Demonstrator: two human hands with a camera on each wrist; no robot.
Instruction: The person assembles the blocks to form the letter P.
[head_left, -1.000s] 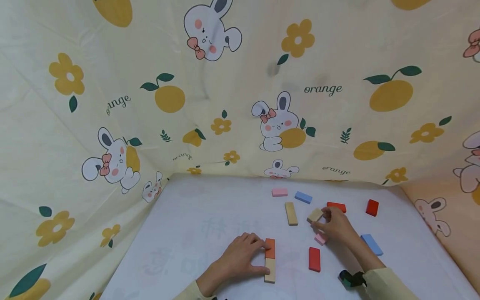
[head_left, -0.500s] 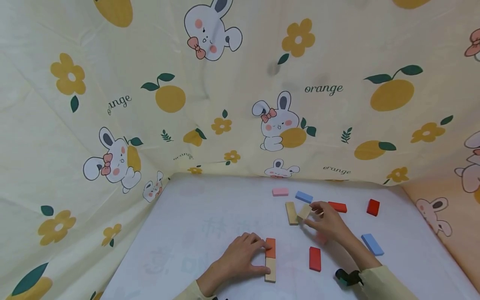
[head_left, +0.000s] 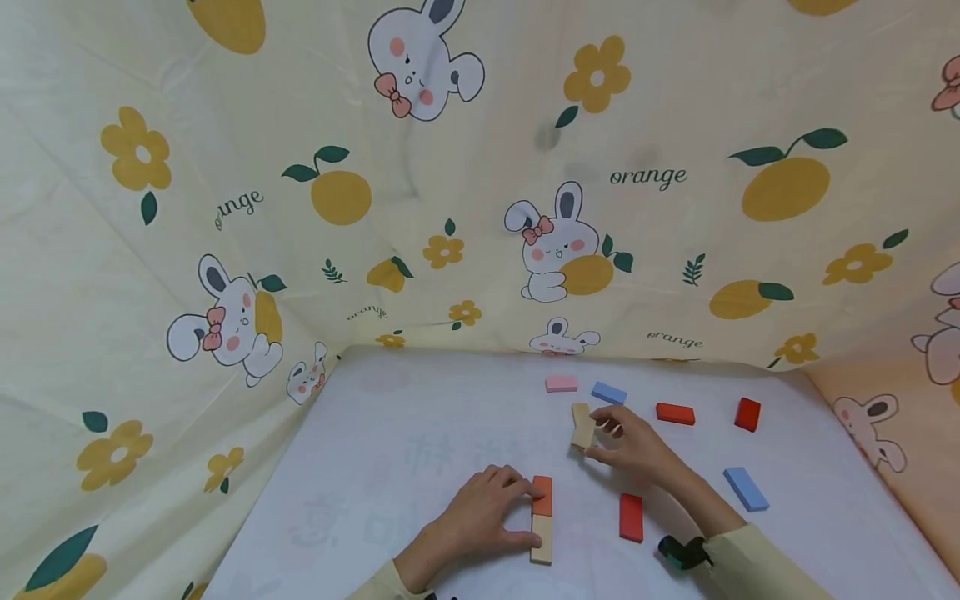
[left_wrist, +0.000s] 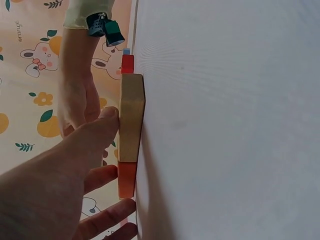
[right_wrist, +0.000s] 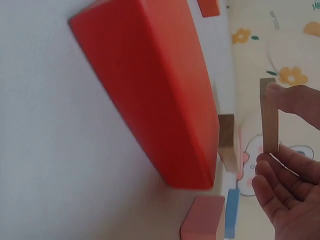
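Note:
My right hand (head_left: 636,442) pinches a small wooden block (head_left: 584,435) between thumb and fingertips. In the right wrist view that held block (right_wrist: 270,117) is off the table. It overlaps a longer wooden block (head_left: 580,409) in the head view; whether they touch I cannot tell. My left hand (head_left: 486,510) rests at a row of two blocks set end to end. Its thumb touches the near wooden block (head_left: 542,542), and its index finger touches the orange block (head_left: 542,496). The other left fingers are loosely extended.
Around my right hand lie a near red block (head_left: 631,517), blue blocks (head_left: 609,392) (head_left: 746,488), two farther red blocks (head_left: 675,413) (head_left: 747,414) and a pink block (head_left: 561,383). Another pink block (right_wrist: 202,217) shows low in the right wrist view. A printed curtain (head_left: 450,167) encloses the white table (head_left: 390,417).
My right hand has moved left with the small wooden block, lifting it from near the red block across to the longer wooden block. The left hand has stayed in place.

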